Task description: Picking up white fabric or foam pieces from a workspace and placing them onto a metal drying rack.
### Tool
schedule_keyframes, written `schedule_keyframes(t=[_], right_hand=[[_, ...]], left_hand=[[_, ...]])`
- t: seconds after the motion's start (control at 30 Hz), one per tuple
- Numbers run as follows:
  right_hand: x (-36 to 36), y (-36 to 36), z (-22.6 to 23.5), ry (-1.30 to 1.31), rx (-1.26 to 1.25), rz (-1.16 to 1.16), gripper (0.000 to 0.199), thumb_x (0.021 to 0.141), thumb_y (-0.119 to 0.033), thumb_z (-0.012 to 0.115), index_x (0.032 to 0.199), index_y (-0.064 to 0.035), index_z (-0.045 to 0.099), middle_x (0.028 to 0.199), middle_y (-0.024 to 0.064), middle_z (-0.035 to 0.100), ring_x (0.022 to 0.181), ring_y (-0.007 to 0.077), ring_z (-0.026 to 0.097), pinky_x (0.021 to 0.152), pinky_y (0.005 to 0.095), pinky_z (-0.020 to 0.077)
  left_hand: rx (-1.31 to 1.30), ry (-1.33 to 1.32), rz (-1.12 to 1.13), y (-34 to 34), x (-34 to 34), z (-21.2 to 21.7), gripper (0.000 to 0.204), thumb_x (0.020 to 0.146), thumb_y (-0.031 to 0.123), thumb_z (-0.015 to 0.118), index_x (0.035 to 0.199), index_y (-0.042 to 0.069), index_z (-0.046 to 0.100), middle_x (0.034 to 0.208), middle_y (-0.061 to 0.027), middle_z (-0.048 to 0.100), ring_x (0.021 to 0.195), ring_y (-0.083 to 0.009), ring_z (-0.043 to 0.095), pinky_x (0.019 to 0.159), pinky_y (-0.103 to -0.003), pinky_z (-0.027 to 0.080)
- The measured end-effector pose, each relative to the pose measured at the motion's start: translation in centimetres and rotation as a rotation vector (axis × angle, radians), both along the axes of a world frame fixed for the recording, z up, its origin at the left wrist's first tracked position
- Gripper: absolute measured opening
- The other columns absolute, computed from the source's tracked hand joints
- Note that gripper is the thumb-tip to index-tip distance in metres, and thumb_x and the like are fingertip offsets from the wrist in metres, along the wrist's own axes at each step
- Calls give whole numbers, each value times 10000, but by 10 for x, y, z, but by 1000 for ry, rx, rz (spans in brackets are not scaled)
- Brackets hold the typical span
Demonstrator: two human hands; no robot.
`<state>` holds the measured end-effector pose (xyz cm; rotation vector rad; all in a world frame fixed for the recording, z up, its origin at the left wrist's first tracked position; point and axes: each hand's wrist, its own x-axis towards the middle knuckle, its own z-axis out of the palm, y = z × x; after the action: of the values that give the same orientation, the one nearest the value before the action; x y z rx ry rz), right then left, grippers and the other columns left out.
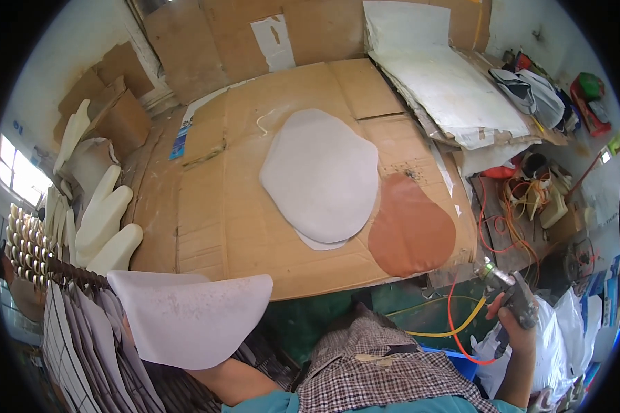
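My right hand (508, 318) grips a metal spray gun (513, 292) beside the table's near right corner. An orange-red hose and a yellow hose run near it. A pale grey sheet cut with rounded edges (193, 316), speckled with reddish marks, lies over my left forearm. That sheet covers most of my left hand (127, 329), so its fingers are hidden. On the cardboard-covered table (207, 227), several pale grey rounded pieces (320, 175) lie stacked. A reddish-brown leather-like piece (413, 230) lies flat to their right.
Many grey sheets (93, 330) hang from a rack at the lower left. Cream foam-like shapes (107, 220) and a cardboard box (120, 117) stand left of the table. White sheets (448, 82) are piled at the far right. Tangled hoses (517, 206) lie beyond the right edge.
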<state>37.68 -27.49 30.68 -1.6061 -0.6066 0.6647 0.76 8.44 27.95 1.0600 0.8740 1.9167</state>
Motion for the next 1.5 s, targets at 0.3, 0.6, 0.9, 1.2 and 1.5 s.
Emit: schedule_keyframes(t=[0.3,0.6,0.9,1.2,1.5], right_hand=[[-12,16,7,-2,-127,329,470,700,-22,628,1139,53,480,769,51,585,686,129,582,635,270,489],[-12,81,-6,-70,55,261,465,774,-36,594,1199,47,428,800,45,559,682,126,566,638,269,484],[3,56,-7,-92,-14,77,486,767,-65,622,1205,31,433,791,39,555,704,119,560,629,253,476],[-9,46,-8,-67,48,225,488,765,-82,630,1194,39,432,795,52,566,701,144,571,640,274,481],[-10,12,-6,-75,-30,254,514,720,-23,609,1199,37,434,800,65,579,685,153,585,633,292,495]], left_hand=[[0,91,127,-13,0,4,407,849,333,467,1136,46,494,1138,-143,518,1009,-268,524,838,-400,471],[6,177,281,-36,-1,7,417,849,355,465,1145,63,490,1151,-139,508,1021,-258,515,841,-395,469],[20,264,378,-45,19,12,426,849,377,463,1154,80,486,1164,-135,497,1033,-249,506,844,-390,467],[21,297,384,-61,49,22,429,849,392,460,1160,99,481,1172,-129,490,1038,-241,501,844,-385,466],[-47,176,294,-71,51,25,411,847,397,455,1159,129,469,1164,-115,488,1026,-236,504,834,-381,471]])
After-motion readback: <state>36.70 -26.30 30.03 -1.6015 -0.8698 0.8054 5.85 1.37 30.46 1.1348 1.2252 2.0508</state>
